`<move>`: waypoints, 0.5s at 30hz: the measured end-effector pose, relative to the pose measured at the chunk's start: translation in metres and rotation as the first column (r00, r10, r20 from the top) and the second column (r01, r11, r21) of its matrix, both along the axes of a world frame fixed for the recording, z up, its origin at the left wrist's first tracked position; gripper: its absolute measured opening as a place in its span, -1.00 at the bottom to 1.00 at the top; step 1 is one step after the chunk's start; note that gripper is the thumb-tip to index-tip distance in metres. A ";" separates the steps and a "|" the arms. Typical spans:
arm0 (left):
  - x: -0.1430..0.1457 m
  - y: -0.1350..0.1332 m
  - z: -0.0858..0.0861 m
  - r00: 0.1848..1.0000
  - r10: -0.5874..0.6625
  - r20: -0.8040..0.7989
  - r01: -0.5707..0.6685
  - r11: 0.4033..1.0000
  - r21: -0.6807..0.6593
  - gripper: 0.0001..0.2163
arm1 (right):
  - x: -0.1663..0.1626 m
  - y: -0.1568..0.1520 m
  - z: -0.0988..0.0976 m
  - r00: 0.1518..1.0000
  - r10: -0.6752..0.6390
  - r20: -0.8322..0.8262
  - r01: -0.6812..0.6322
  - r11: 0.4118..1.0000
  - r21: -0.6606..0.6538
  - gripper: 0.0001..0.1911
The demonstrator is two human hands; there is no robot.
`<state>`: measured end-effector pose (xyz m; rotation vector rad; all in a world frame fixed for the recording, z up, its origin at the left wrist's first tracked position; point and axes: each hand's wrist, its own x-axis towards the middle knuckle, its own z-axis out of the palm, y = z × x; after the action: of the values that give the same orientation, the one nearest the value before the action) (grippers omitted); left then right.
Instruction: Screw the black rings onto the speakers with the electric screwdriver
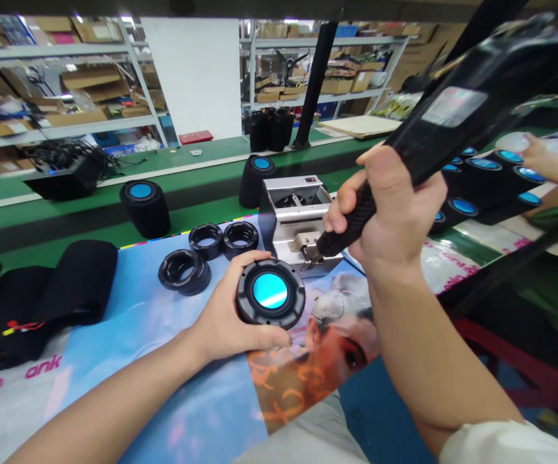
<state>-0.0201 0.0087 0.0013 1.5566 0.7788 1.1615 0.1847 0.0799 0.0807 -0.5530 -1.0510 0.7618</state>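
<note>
My left hand [228, 316] grips a round black speaker unit [270, 293] with a shiny blue centre, held face up just above the printed table cover. My right hand [388, 206] is closed round a long black electric screwdriver [453, 109]. The tool slants down to the left, and its tip [314, 252] sits at the front of a small metal screw feeder box [296, 219]. Three empty black ring housings [185, 270] lie just behind my left hand.
Black fabric sleeves [66, 283] lie at the left. Finished black speakers [144, 206] with blue tops stand on the green conveyor [115, 193], several more on a tray [486, 180] at the right, where another person's hand [544, 161] reaches. Shelves of cartons fill the back.
</note>
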 end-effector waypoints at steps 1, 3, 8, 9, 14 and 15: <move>0.000 0.000 0.000 1.000 0.003 0.001 -0.003 1.000 0.000 -0.06 | 0.000 0.000 0.002 1.000 -0.022 0.000 0.022 1.000 0.022 -0.74; 0.000 0.000 0.000 1.000 0.009 -0.004 -0.009 1.000 -0.002 -0.07 | 0.000 0.002 0.003 0.998 -0.056 0.013 0.055 0.997 0.044 -0.71; 0.000 0.000 0.001 1.000 -0.005 0.000 0.005 1.000 0.000 -0.07 | 0.004 0.006 0.006 0.979 0.015 0.205 -0.015 1.000 -0.004 -0.53; 0.000 0.000 0.000 1.000 -0.005 0.004 0.005 1.000 0.002 -0.07 | 0.004 0.006 0.007 0.968 0.048 0.248 -0.043 0.999 -0.028 -0.50; 0.001 0.001 -0.002 1.000 -0.011 0.021 0.011 1.000 0.016 -0.07 | 0.007 0.012 0.013 0.978 0.018 0.207 -0.007 0.999 -0.051 -0.46; 0.000 0.001 -0.002 1.000 -0.011 0.020 0.011 1.000 0.021 -0.07 | 0.010 0.015 0.015 0.983 -0.002 0.185 0.009 0.999 -0.040 -0.46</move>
<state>-0.0197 0.0098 -0.0006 1.5618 0.7463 1.1791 0.1944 0.0951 0.0959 -0.6713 -1.2072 0.7383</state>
